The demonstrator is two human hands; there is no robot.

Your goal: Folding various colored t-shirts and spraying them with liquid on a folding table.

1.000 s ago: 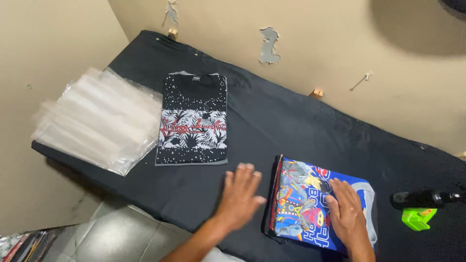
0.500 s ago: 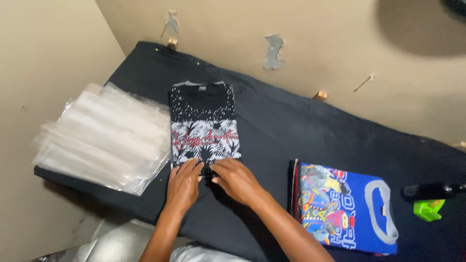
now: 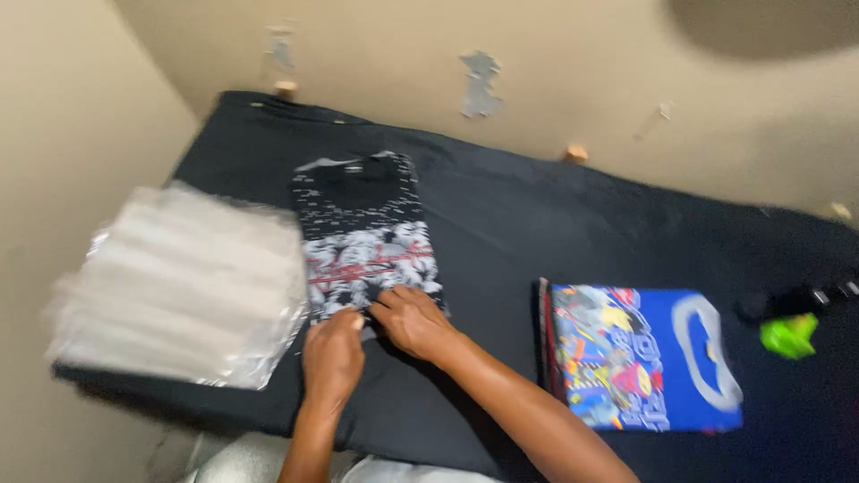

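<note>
left hand: it rests on the near edge of the folded black T-shirt; the fingers are curled and pinch the hem, narrow, so I judge it holds the cloth; the frame is blurred, so the exact grip is not sharp

right hand: it lies just beside the left one, on the same bottom edge; the fingers are bent down on the fabric and seem to pinch it too; both hands at one edge suggest the shirt is gripped there so that it keeps its fold

black T-shirt: folded to a tall rectangle, collar away from the person, with a white speckled pattern, pale leaves and a red line across; it lies flat on the table, between the bags and the blue shirt

stack of clear plastic bags: at the left, touching or just beside the shirt's left edge, partly over the table corner; probably kept near to be in easy reach

blue printed T-shirt: folded, well apart at the right, collar turned to the right

green object: small, near a dark object at the far right; too blurred to name

table: covered with dark cloth

room: beige wall with chipped paint patches behind the table
</note>
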